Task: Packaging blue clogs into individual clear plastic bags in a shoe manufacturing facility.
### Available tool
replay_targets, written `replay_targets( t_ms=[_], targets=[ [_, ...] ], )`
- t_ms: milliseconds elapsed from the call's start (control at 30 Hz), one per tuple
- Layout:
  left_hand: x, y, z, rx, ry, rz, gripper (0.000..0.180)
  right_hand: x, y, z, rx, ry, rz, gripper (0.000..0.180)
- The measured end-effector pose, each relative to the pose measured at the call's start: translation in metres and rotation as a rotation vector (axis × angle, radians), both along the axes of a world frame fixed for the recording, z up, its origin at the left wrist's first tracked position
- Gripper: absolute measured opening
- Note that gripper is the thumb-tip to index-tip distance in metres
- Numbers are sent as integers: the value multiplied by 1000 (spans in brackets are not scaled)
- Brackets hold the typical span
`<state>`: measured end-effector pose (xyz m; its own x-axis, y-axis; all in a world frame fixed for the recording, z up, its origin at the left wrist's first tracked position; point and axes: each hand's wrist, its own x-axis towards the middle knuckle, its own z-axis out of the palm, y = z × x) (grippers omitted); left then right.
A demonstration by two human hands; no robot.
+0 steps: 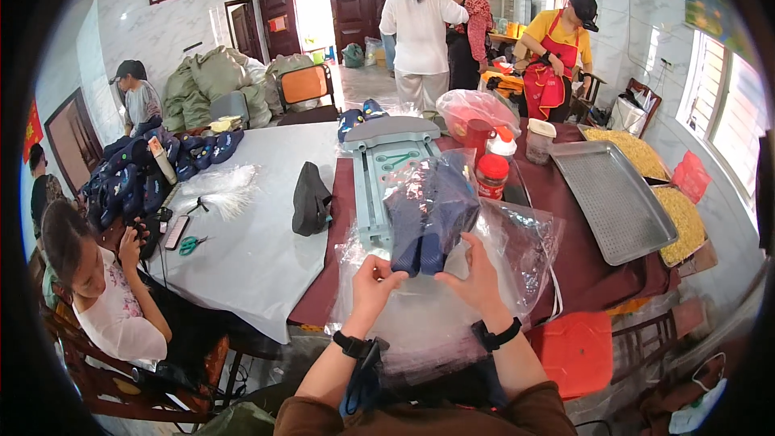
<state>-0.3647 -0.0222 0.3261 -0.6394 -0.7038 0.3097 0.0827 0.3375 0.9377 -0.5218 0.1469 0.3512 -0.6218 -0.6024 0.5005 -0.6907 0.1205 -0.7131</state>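
A pair of navy blue shoes point(433, 214) lies side by side inside a clear plastic bag point(464, 163), one end toward me. My left hand point(376, 284) pinches the bag at the near left corner of the pair, fingers curled and thumb pointing inward. At the near right corner my right hand point(476, 276) grips the bagged shoes, with its thumb across the near end and its fingers along the side. Beneath and around them, more clear plastic bags point(525, 234) spread over the table edge. A grey-green plastic frame point(375, 182) with a rounded bar lies just beyond.
Left of the frame stands a dark shoe-shaped piece point(310, 200) on white sheeting point(270, 161). Farther left are green scissors point(190, 245), a phone point(176, 232) and piled navy shoes point(121, 182). Right are a red-lidded jar point(492, 176) and metal tray point(617, 206). A person point(113, 299) sits at left.
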Motion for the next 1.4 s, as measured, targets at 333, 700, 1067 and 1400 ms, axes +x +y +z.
replay_targets(
  t_ms=[333, 700, 1067, 1400],
  targets=[
    [92, 33, 20, 331, 200, 26, 17, 38, 75, -3, 161, -141, -99, 93],
    [119, 78, 16, 301, -166, -292, 66, 83, 100, 10, 224, 15, 53, 131],
    [114, 77, 14, -52, -385, -295, 84, 70, 103, -41, 226, -199, 94, 109],
    [332, -72, -16, -57, -1156, 647, 52, 52, 91, -50, 353, -202, 68, 105]
  ],
)
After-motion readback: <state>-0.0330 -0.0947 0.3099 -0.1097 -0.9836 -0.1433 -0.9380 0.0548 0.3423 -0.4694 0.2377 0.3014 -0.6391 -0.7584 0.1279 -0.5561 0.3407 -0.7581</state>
